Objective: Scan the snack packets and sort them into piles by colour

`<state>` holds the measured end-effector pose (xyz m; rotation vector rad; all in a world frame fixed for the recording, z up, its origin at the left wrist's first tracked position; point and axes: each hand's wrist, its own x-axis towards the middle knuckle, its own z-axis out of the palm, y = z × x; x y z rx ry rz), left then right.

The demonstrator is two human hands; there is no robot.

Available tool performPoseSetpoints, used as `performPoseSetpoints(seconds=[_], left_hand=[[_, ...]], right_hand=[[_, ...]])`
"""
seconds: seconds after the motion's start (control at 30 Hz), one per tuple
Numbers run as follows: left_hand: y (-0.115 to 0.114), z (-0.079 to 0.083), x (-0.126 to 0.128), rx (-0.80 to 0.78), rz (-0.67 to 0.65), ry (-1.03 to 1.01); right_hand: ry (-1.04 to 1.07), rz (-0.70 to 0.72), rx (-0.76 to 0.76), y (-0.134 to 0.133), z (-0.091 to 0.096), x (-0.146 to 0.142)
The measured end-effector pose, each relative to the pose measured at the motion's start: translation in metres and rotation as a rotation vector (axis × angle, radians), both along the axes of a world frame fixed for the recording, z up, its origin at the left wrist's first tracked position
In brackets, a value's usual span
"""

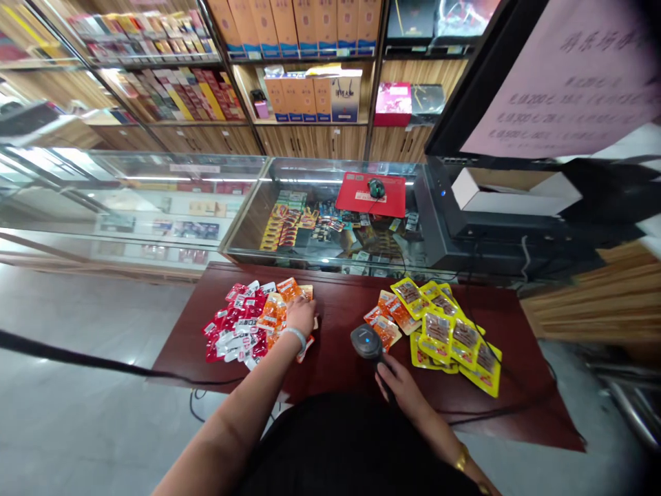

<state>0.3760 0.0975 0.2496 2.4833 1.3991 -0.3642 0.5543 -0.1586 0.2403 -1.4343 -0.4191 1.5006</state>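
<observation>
My left hand [301, 313] reaches onto the dark red table [341, 303] and rests, fingers curled down, on an orange snack packet [287, 291] at the right edge of a pile of red, white and orange packets [240, 324]. My right hand [400, 386] is wrapped round the handle of a black barcode scanner [366, 341], whose head points at orange packets [387, 320] beside a heap of yellow packets [449, 334] on the right.
A glass display counter [289, 207] stands behind the table, with a red mouse mat and mouse [376, 187] on top. A monitor and black register [490, 227] stand at the right. Shelves of boxes line the back wall. A cable [103, 362] crosses the floor at left.
</observation>
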Motion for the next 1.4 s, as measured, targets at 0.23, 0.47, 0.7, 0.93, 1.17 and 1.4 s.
performPoseSetpoints(seconds=[0.23,0.47,0.7,0.93,1.17,1.4], left_hand=[[-0.004,-0.016,0.039,-0.304,0.357,-0.417],[-0.04,-0.035,0.09,-0.799,0.67,-0.644],[-0.06,-0.035,0.115,-0.89,0.634,-0.637],[-0.077,-0.036,0.143,-1.035,0.604,-0.831],[0.002,-0.037,0.106,-0.445,0.439,-0.758],[0.084,-0.051,0.038,0.0,0.21,-0.033]], right_hand=[[-0.025,-0.047,-0.009,-0.006,0.012,0.001],[-0.047,-0.052,0.04,-0.018,0.009,0.003],[-0.029,-0.136,0.023,-0.029,0.004,0.008],[0.024,-0.199,0.0,-0.034,0.015,0.018],[0.057,-0.182,-0.009,-0.007,0.016,0.014],[0.032,-0.164,-0.078,0.014,0.016,0.007]])
